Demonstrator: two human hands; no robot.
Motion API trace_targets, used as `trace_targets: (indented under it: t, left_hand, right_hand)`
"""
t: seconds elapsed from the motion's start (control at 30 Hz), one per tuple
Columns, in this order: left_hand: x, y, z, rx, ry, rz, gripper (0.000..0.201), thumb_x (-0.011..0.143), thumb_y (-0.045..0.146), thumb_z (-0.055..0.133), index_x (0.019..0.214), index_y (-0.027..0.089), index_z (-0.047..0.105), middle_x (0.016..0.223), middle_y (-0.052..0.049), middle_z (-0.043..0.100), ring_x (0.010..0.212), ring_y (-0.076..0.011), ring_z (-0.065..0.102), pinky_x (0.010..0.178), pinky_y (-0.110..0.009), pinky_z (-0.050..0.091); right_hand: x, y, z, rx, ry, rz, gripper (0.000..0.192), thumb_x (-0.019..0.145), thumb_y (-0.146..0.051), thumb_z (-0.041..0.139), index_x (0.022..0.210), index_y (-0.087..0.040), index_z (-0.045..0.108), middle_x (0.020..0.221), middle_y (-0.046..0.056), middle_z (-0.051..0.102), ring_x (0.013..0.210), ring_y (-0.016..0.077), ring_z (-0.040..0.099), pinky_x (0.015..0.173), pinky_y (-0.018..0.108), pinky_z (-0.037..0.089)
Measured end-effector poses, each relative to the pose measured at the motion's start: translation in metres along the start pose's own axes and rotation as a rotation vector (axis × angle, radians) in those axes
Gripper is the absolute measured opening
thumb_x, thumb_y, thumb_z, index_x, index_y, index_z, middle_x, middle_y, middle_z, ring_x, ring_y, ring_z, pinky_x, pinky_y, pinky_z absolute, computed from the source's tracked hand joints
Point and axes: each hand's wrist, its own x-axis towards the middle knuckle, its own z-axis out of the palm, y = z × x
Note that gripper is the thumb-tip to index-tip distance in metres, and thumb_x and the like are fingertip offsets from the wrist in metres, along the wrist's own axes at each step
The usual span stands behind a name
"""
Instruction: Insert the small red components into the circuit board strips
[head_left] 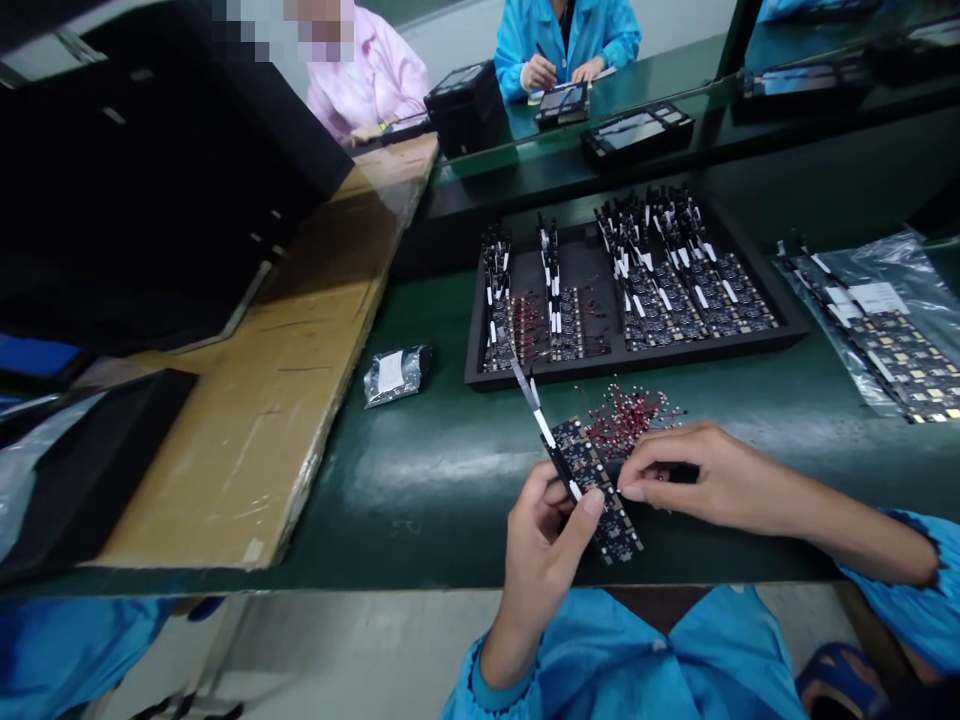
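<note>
My left hand [551, 545] grips a black printed circuit board panel [581, 455], its thumb pressed on the face. The panel is tilted over the bench, with a white-and-grey strip [529, 395] sticking up from its upper end. My right hand [679, 475] pinches thumb and forefinger together at the panel's right edge. Whatever sits between those fingertips is too small to name. Just behind the hands lies a loose pile of small red-and-black wired parts [630, 415] with pale ends, partly hidden by the panel and my right hand.
A black tray [551, 376] behind the pile holds rows of similar panels. More panels [911, 350] lie on a plastic bag to the right. A small silvery packet [396, 375] is left of the tray. Cardboard [300, 400] covers the bench's left side. Two people sit opposite.
</note>
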Motion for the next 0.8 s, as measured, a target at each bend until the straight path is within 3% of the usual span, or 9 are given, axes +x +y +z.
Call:
trace_targets:
  t: [0.13, 0.3, 0.47, 0.8]
  left_hand:
    - [0.000, 0.000, 0.000, 0.002, -0.010, 0.016, 0.028, 0.081, 0.028, 0.077, 0.109, 0.025, 0.073, 0.089, -0.012, 0.083, 0.077, -0.0355, 0.076, 0.066, -0.040, 0.059]
    - [-0.001, 0.002, 0.002, 0.016, -0.026, 0.057, 0.024, 0.083, 0.020, 0.076, 0.107, 0.019, 0.073, 0.088, -0.011, 0.084, 0.074, -0.0296, 0.076, 0.065, -0.032, 0.057]
    - [-0.002, 0.001, 0.002, 0.077, -0.011, 0.056, 0.022, 0.082, 0.020, 0.076, 0.104, 0.018, 0.074, 0.086, -0.011, 0.084, 0.073, -0.0304, 0.076, 0.063, -0.032, 0.057]
    - [-0.002, -0.006, -0.001, 0.104, -0.019, 0.021, 0.023, 0.080, 0.021, 0.079, 0.102, 0.018, 0.075, 0.084, -0.011, 0.084, 0.071, -0.0296, 0.076, 0.063, -0.032, 0.058]
  right_hand:
    - [0.000, 0.004, 0.002, -0.003, 0.008, -0.005, 0.016, 0.079, -0.051, 0.068, 0.088, -0.043, 0.078, 0.074, -0.004, 0.076, 0.064, 0.0231, 0.069, 0.058, 0.036, 0.055]
    - [-0.001, 0.006, 0.002, 0.001, -0.018, -0.001, 0.014, 0.085, -0.045, 0.064, 0.088, -0.041, 0.077, 0.074, -0.003, 0.076, 0.064, 0.0217, 0.069, 0.057, 0.034, 0.055]
    - [0.000, 0.016, 0.007, 0.031, -0.004, -0.075, 0.012, 0.077, -0.047, 0.070, 0.088, -0.046, 0.076, 0.071, -0.006, 0.075, 0.059, 0.0220, 0.067, 0.050, 0.035, 0.052]
    - [-0.001, 0.014, 0.006, -0.023, -0.043, -0.031, 0.014, 0.081, -0.044, 0.066, 0.090, -0.043, 0.076, 0.072, -0.005, 0.075, 0.060, 0.0204, 0.066, 0.053, 0.033, 0.054]
